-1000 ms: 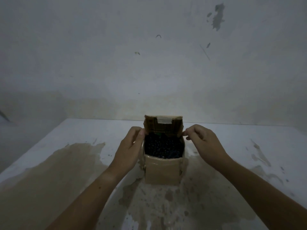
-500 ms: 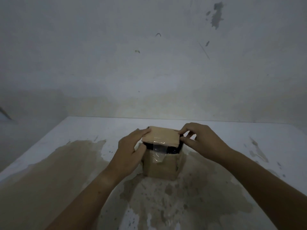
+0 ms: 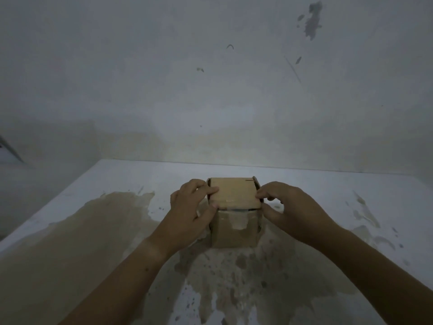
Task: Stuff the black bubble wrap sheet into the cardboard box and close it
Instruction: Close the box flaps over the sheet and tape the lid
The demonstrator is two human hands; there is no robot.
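My 2 hands hold the cardboard box (image 3: 234, 233) on the stained table (image 3: 93, 231). My left hand (image 3: 191, 214) grips its left side, and my right hand (image 3: 293, 209) pinches the right edge of the top flap (image 3: 234, 192). The flap lies nearly flat (the black bubble wrap (image 3: 234, 209) shows only as a dark sliver beneath its front edge).

We see a white worktop (image 3: 328, 188) with a big brown stain (image 3: 82, 231) on its left side and smaller spots (image 3: 225, 273) nearer us. Behind it stands a pale wall (image 3: 164, 78) with a dark patch (image 3: 312, 19) high up on the right.
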